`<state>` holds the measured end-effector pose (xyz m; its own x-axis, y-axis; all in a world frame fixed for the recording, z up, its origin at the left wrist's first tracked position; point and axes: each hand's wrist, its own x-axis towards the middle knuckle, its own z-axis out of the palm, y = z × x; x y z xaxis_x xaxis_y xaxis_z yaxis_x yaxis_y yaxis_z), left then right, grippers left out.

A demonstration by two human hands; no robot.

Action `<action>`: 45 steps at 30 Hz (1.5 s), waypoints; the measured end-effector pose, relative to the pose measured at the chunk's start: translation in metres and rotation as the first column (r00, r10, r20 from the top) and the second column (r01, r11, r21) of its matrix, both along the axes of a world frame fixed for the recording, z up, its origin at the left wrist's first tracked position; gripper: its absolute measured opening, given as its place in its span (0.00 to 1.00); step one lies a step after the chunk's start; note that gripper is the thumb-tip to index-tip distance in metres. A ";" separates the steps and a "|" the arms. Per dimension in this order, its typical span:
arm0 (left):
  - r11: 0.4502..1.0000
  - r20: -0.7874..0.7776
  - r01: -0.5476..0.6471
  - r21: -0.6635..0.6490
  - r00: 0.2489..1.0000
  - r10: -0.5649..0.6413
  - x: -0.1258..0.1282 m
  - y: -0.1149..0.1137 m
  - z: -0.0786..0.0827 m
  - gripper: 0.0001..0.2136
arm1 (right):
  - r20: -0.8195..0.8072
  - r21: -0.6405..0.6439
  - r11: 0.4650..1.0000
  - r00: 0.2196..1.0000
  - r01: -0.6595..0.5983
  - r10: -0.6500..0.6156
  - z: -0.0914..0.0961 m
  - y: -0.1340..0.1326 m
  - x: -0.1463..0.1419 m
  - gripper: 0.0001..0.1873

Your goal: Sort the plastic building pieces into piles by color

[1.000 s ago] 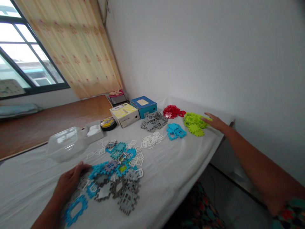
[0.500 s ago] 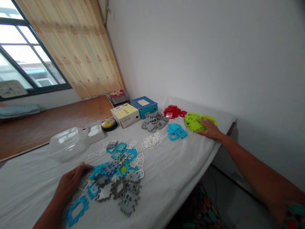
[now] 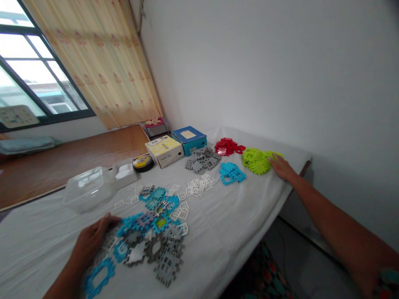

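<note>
My right hand (image 3: 283,167) lies flat with fingers stretched out at the right edge of a heap of lime-green puzzle tiles (image 3: 257,160), touching it. My left hand (image 3: 91,239) rests palm down on the near mixed heap of blue and grey tiles (image 3: 149,236), fingers spread over its left side. Between the two heaps lie small white window pieces (image 3: 198,185), a little blue pile (image 3: 231,172), a grey pile (image 3: 202,159) and a red pile (image 3: 227,146), all on the white-covered table (image 3: 237,211).
A clear plastic lid (image 3: 87,189) and a white box (image 3: 124,172) sit at the left. A tape roll (image 3: 142,162), a yellow-white box (image 3: 164,150) and a blue box (image 3: 189,139) line the back. The table's edge drops off at the right, near the wall.
My right hand slid back over the green heap toward me, then out to the heap's right edge. My left hand has stayed on the near heap.
</note>
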<state>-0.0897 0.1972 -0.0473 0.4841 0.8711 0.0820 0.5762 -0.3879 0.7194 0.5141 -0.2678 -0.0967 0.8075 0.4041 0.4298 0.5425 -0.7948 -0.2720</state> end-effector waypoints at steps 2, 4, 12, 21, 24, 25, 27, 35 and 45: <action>1.000 -0.002 0.008 0.008 1.000 -0.008 0.000 -0.002 0.001 0.26 | 0.011 0.010 1.000 1.000 -0.024 0.024 0.009 0.008 -0.006 0.31; 1.000 -0.002 0.025 0.010 1.000 -0.025 0.002 -0.007 0.002 0.28 | 0.118 0.064 0.995 0.991 -0.078 0.070 0.022 0.023 -0.021 0.30; 0.997 0.082 0.055 0.048 0.995 -0.059 0.007 -0.020 0.004 0.31 | 0.060 0.030 0.462 0.463 -0.886 0.884 0.066 0.152 -0.201 0.18; 0.995 0.182 0.096 -0.010 0.979 -0.092 0.003 -0.014 -0.009 0.28 | -0.173 -0.117 0.251 0.268 -0.961 0.948 0.055 0.258 -0.301 0.23; 0.995 0.170 0.098 -0.015 0.981 -0.094 0.004 -0.016 -0.008 0.29 | -0.116 -0.113 0.218 0.231 -0.969 0.966 0.049 0.255 -0.307 0.16; 0.996 0.156 0.092 -0.007 0.984 -0.090 0.005 -0.017 -0.006 0.29 | -0.091 -0.121 0.207 0.218 -0.971 0.972 0.048 0.252 -0.308 0.15; 0.997 0.126 0.080 0.018 0.989 -0.082 0.005 -0.020 -0.003 0.30 | -0.039 -0.135 0.197 0.203 -0.971 0.978 0.049 0.247 -0.309 0.15; 0.996 0.105 0.086 0.015 0.991 -0.088 0.004 -0.021 -0.001 0.30 | 0.064 0.056 0.312 0.315 -0.948 0.947 0.056 0.248 -0.307 0.17; 0.997 0.034 0.052 0.051 0.998 -0.054 0.004 -0.019 0.003 0.28 | -0.176 0.232 0.629 0.604 -0.742 0.777 0.087 0.201 -0.175 0.14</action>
